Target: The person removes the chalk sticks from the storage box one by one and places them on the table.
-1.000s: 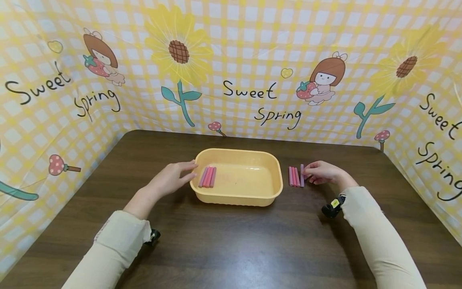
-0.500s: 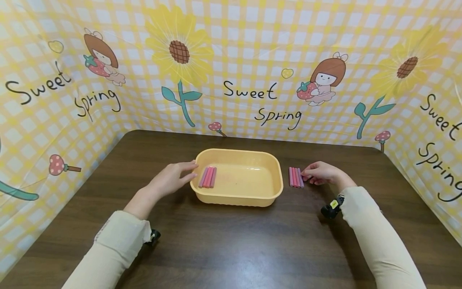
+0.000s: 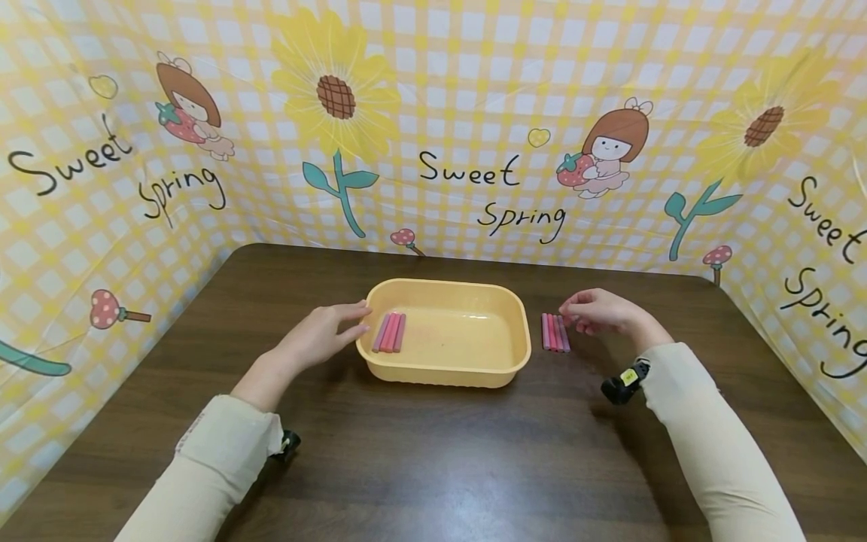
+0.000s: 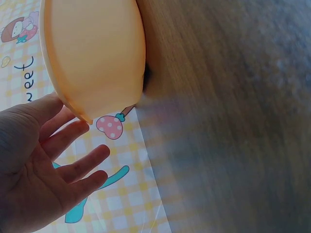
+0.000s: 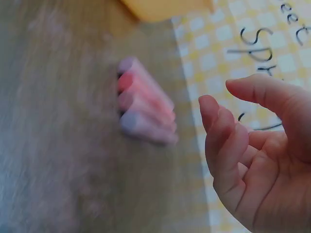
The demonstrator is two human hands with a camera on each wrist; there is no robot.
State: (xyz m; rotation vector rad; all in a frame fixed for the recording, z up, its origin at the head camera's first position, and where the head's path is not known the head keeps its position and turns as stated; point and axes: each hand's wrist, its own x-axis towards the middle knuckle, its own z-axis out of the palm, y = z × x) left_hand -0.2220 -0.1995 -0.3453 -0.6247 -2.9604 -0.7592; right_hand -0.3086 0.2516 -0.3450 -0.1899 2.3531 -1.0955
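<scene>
A yellow plastic basin [image 3: 444, 369] stands on the table, with several thin pink and purple sticks [image 3: 389, 333] side by side at its left end. My left hand [image 3: 323, 333] touches the basin's left rim with its thumb and fingertips; in the left wrist view the other fingers [image 4: 85, 165] are spread loosely. To the right of the basin, several similar round sticks [image 3: 555, 333] lie in a row on the table; they look blurred in the right wrist view. My right hand [image 3: 596, 312] hovers just beside and behind this row, thumb and fingers apart, holding nothing.
The dark brown wooden table [image 3: 420, 459] extends toward me. A yellow-checked printed cloth [image 3: 460, 90] stands behind it and at both sides. A black wrist camera [image 3: 625, 382] sits on the right wrist.
My right hand has brought the purple stick leftward against the row and let it go. It has since lifted slightly up and away. The left hand and the basin have stayed put.
</scene>
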